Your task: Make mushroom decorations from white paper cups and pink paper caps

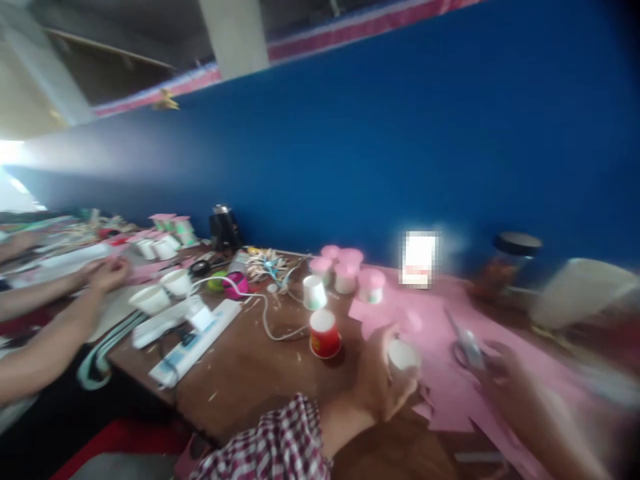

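Observation:
My left hand [383, 377] is closed around a white paper cup [403, 355], its mouth facing me. In my right hand [503, 370] is a pair of scissors [469, 347], blurred, with the blades pointing up and away over a pink paper sheet [445, 393]. Beside my left hand stands a red paper cup [324, 335], upright, with a white cup [314, 292] behind it. Farther back, several cups with pink paper tops, such as one pink-topped cup [371, 287], stand along the sheet's edge.
A white power strip [195, 343] and a white cable lie left on the brown table [250, 387]. A lidded jar [503, 267] and a whitish container [583, 293] stand right. Another person's arms [55, 333] reach in from the left. A blue wall [350, 153] rises behind.

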### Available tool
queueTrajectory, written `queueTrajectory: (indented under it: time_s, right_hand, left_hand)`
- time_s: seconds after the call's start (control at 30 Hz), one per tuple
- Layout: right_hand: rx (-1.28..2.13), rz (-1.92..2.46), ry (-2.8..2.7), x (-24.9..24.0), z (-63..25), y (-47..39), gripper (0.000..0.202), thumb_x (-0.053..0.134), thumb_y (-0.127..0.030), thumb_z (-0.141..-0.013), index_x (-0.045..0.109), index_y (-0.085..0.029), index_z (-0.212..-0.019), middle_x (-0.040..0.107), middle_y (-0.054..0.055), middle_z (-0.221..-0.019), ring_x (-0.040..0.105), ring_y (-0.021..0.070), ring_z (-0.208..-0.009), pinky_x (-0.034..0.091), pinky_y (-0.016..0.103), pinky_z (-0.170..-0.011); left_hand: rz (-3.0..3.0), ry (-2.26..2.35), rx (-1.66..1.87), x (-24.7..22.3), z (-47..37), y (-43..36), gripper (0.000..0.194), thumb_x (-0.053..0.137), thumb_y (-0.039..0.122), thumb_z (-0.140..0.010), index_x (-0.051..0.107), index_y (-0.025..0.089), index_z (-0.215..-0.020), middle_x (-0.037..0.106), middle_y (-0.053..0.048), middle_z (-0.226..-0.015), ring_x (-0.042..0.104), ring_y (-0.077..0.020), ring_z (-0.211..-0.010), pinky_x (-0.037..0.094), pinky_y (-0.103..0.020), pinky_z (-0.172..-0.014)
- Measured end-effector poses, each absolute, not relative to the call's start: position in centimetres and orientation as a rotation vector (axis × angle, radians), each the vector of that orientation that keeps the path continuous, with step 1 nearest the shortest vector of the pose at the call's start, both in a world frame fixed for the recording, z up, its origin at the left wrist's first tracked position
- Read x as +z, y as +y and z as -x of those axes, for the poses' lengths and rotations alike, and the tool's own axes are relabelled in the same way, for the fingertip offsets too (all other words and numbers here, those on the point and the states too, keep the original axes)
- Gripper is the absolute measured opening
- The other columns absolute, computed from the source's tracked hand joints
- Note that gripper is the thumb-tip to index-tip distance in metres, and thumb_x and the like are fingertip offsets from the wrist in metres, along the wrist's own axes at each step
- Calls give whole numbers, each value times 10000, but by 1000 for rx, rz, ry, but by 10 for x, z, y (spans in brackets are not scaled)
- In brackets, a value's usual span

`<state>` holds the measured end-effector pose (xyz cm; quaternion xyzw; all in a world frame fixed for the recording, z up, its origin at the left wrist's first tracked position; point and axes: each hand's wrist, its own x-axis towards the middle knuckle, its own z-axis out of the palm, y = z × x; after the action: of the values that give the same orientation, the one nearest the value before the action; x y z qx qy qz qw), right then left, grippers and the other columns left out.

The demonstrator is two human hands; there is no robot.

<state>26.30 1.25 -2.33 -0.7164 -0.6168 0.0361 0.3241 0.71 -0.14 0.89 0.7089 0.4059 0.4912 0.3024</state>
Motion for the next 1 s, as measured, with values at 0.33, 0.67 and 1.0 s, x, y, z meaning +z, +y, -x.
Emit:
queueTrajectory:
  time_s: [0.33,0.67,1.0]
  right_hand:
    - [90,1922,-1661,-5,-266,4,355,475,-403,-875,481,-214,-1175,729,56,-896,701,217,-703,496,291,-604]
    - [61,2202,-1840,9,-258,0,299,375,-282,-934,511,-173,-1176,688,129,-959,682,277,-801,459,332,-615]
    - [124,1863,-2063,51,-215,31,299,436,-231,-921,592,-151,-1163,660,142,-1082,619,264,-974,451,336,-797]
  left_hand:
    - [-1757,1093,1178,0,0,3,739,619,438,-817,263,192,-1417,396,-166,-1434,389,-309,-1323,330,-486,-1077]
    - [-1660,1290,1390,-3,17,4,383,390,398,-948,435,200,-1273,539,-126,-1275,523,-237,-1189,420,-432,-1009]
    - [-1696,1339,1380,-11,19,4,321,410,330,-937,520,166,-1190,621,-145,-1203,598,-240,-1114,474,-448,-956]
